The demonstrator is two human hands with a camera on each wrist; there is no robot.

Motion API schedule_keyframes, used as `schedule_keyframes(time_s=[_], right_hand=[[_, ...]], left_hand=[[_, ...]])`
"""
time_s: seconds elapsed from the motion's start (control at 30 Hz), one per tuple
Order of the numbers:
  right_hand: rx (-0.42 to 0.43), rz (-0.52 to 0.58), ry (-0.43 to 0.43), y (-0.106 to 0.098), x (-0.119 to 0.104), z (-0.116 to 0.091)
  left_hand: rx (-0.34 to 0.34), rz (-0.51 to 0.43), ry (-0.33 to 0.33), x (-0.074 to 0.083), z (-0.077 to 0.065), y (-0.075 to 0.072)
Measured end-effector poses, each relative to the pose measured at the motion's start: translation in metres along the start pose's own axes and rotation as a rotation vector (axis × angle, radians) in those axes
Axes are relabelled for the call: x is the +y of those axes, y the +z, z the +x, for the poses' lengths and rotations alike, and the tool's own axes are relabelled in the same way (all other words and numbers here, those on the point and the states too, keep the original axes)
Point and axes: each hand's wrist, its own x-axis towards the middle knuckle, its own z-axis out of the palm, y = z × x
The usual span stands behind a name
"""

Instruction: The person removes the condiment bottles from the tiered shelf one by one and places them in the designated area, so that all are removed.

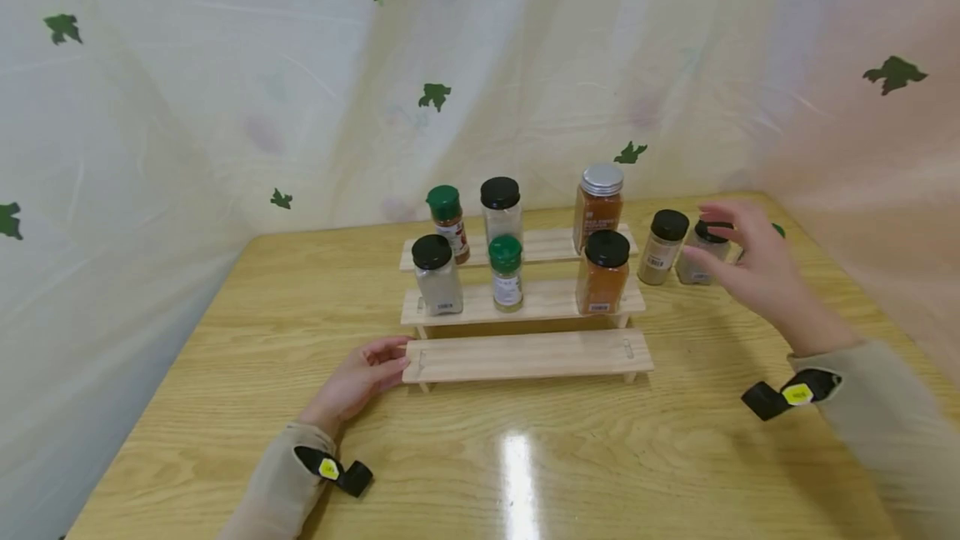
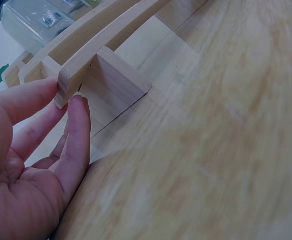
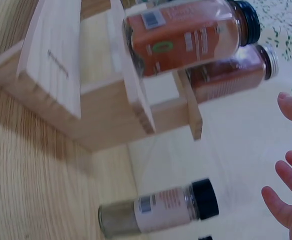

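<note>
A three-step wooden spice rack (image 1: 528,355) stands on the table. My left hand (image 1: 365,379) grips the left end of its lowest board, and the left wrist view shows the fingertips on the board end (image 2: 65,82). My right hand (image 1: 761,273) is raised at the right, thumb and fingers spread apart. It partly covers a square black-capped jar (image 1: 693,267) in the head view. Just left of that stands a round black-capped spice jar (image 1: 660,252), also in the right wrist view. A green cap (image 1: 778,230) peeks out behind the hand.
On the middle board stand a black-capped pale jar (image 1: 438,282), a green-capped jar (image 1: 507,277) and an orange spice jar (image 1: 602,277). The top board holds a green-capped jar (image 1: 452,227), a black-capped jar (image 1: 501,211) and a silver-lidded jar (image 1: 597,211). A patterned curtain hangs behind.
</note>
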Motion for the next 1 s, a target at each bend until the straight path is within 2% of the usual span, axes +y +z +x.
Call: schedule_keyframes(time_s=[0.17,0.37,0.73,1.0], right_hand=[[-0.007,0.026,-0.021,0.007,-0.014,0.003],[0.002,0.058,-0.094,0.015,-0.027,0.006],[-0.042,0.07,-0.249,0.034,-0.04,0.009],[-0.081,0.08,-0.271,0.041,-0.046,0.009]], left_hand=[[0.007,0.004,-0.008,0.0,0.0,0.001],[-0.005,-0.001,-0.002,0.0,0.0,0.001],[-0.032,0.006,0.01,0.001,0.0,0.0],[-0.019,0.015,0.001,0.001,0.0,0.0]])
